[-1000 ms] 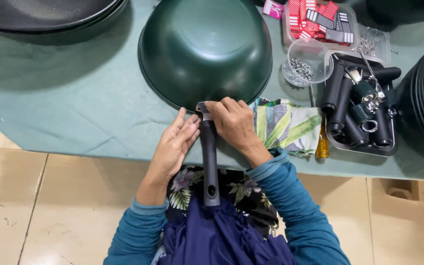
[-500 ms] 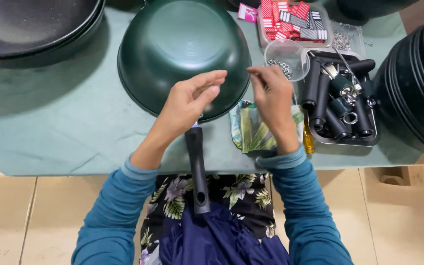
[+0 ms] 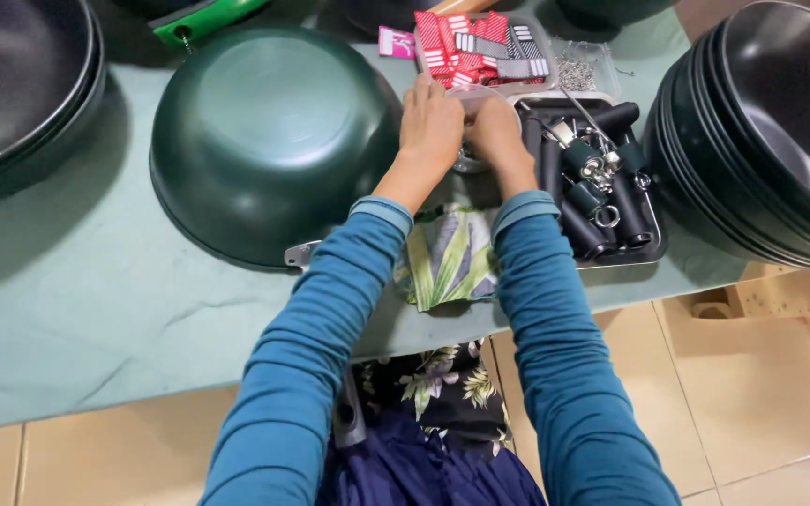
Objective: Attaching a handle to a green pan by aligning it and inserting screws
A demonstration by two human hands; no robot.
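One leaf-print cloth (image 3: 450,258) lies nearest, between both sleeves. Beyond it, the left hand (image 3: 431,122) and right hand (image 3: 496,126) meet over one small clear container (image 3: 469,161); their fingers curl down, grip hidden. One upturned green wok (image 3: 269,141) sits just left, one tray of black handles (image 3: 602,201) right.

Even, fairly bright overhead light fills the scene. The upturned dark green metal wok (image 3: 269,141), left of the fingers (image 3: 433,98), carries a soft pale sheen on its flat base. The stacked black pans (image 3: 771,131) to their right show dull glare. Soft shadows pool on the teal tablecloth (image 3: 77,281). Edges bow slightly; the fingers look mildly blurred.
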